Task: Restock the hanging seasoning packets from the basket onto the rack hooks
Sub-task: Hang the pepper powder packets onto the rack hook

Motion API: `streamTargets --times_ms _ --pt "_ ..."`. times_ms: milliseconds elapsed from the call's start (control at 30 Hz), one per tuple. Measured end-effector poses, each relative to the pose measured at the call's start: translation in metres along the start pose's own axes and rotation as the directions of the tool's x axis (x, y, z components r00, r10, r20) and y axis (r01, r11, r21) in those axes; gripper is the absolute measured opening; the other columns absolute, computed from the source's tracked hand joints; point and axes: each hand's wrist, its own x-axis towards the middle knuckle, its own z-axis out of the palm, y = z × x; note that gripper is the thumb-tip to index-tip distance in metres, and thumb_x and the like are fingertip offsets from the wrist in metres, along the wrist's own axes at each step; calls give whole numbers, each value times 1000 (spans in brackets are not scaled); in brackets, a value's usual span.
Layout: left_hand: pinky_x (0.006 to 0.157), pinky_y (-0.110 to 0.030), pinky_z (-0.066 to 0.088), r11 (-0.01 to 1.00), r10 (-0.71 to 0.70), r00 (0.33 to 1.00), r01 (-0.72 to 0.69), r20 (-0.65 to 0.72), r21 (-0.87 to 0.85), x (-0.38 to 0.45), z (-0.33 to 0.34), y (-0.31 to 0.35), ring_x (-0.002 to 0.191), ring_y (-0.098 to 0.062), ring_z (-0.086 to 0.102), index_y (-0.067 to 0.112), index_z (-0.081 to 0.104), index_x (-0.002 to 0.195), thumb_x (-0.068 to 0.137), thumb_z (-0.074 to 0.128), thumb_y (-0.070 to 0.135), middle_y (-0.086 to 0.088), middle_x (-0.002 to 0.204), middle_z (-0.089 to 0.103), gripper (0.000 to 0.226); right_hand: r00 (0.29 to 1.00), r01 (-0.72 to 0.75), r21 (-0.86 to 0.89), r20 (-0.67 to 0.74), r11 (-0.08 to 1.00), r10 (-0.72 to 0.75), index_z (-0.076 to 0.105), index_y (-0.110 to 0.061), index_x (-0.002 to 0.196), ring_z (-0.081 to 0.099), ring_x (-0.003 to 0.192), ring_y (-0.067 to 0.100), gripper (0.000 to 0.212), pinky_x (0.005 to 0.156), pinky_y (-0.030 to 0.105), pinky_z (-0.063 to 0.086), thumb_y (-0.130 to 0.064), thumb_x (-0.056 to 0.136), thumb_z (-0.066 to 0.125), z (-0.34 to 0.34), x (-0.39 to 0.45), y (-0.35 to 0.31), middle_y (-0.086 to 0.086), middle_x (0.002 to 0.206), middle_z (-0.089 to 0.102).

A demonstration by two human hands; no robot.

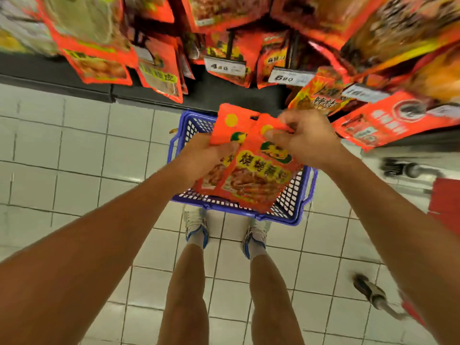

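Note:
Both my hands hold a small stack of red seasoning packets (251, 175) above a blue plastic basket (296, 195) that stands on the floor. My left hand (211, 155) grips the stack from its left side, thumb on the front. My right hand (301, 138) pinches the top edge of the front packet near its hang hole. More red packets hang on the rack (159, 68) in front of me, with price tags (225, 67) on the hook ends.
White tiled floor (74, 150) lies all round. My two feet in white and blue shoes (196, 227) stand just behind the basket. A red cart with black wheels (408, 170) is at the right. The rack's dark base runs along the floor.

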Motion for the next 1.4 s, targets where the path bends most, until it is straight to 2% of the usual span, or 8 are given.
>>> streamTargets --times_ms 167,300,467,667,800,1067,1200,1400 --pt "94 -54 56 987 140 990 -141 -22 -80 -94 -23 77 91 -27 71 5 76 100 86 77 8 -21 106 75 15 987 -13 155 -153 988 37 59 -12 67 43 59 12 38 59 41 40 -46 78 72 -68 -34 -91 14 62 53" --pt "71 -24 49 957 268 961 -274 -74 -89 -159 -41 134 70 -11 62 16 76 85 84 76 3 -1 82 75 13 963 36 222 -269 974 25 60 -43 68 50 64 15 21 65 50 47 -58 74 73 -125 -61 -156 -9 64 54" --pt "80 -48 58 884 406 897 -434 -175 -177 -252 -65 207 87 -36 74 13 75 101 79 82 13 -12 98 78 23 894 164 412 -446 896 42 65 -42 81 57 67 6 20 62 33 47 -54 70 77 -202 -112 -245 -18 70 63" --pt "41 -17 37 749 593 759 -642 -270 -162 -341 -94 295 39 -6 49 25 72 68 82 81 10 10 52 60 22 906 298 849 -395 436 150 70 -14 101 65 84 27 21 83 46 53 -15 80 76 -253 -145 -355 13 94 72" --pt "43 -14 43 612 710 626 -775 -322 -156 -389 -119 343 41 -3 53 23 72 67 81 79 6 13 53 62 23 894 425 866 -447 263 30 65 -4 106 70 76 20 24 79 37 58 -12 83 64 -295 -155 -422 10 91 74" --pt "73 -36 59 459 761 466 -878 -451 -132 -452 -169 405 79 -13 71 37 79 84 77 72 46 6 85 78 13 790 595 712 -604 373 -109 71 -10 100 72 77 23 10 74 38 61 -9 95 63 -361 -153 -522 9 92 78" --pt "80 -35 57 376 772 352 -924 -530 -65 -478 -201 432 88 -12 75 39 80 90 77 72 46 5 94 80 17 739 658 661 -658 362 -142 76 -15 86 74 68 18 15 60 31 59 -7 92 65 -400 -144 -560 6 84 78" --pt "74 -31 60 303 778 232 -953 -583 25 -505 -242 461 82 -11 74 35 80 89 79 76 39 5 89 80 12 599 725 460 -788 513 -139 73 -16 78 67 72 18 7 74 40 54 -16 85 73 -443 -123 -601 -1 77 74"
